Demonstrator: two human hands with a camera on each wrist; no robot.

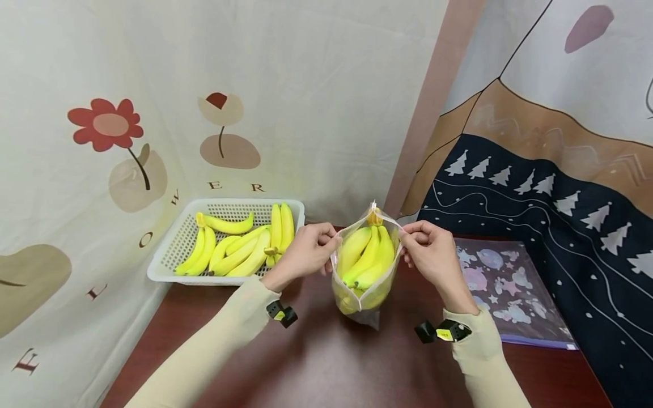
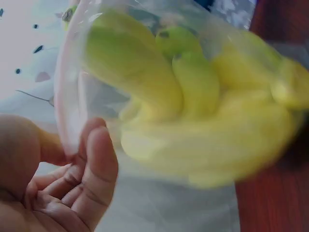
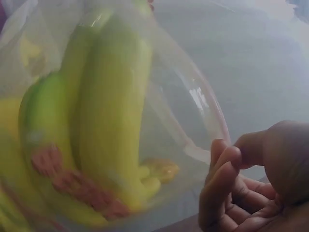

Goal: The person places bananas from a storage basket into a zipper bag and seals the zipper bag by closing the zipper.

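While both sleeves (image 1: 209,351) are cut off below, the clear bag (image 1: 368,320) is held spread, its rim pinched, thumb against fingers, by left hand (image 1: 311,249) and right hand (image 1: 431,252). Bananas (image 1: 374,255) are enclosed, lower ones blurred; whether the table (image 1: 326,362) is touched cannot be told. Behind, one corner of the basket (image 1: 204,280) is masked by the left hand.

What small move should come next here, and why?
Probably ease the left hand and right hand apart, narrowing the bag: each pinches one side of its rim, bananas sit inside, and the top gapes open.
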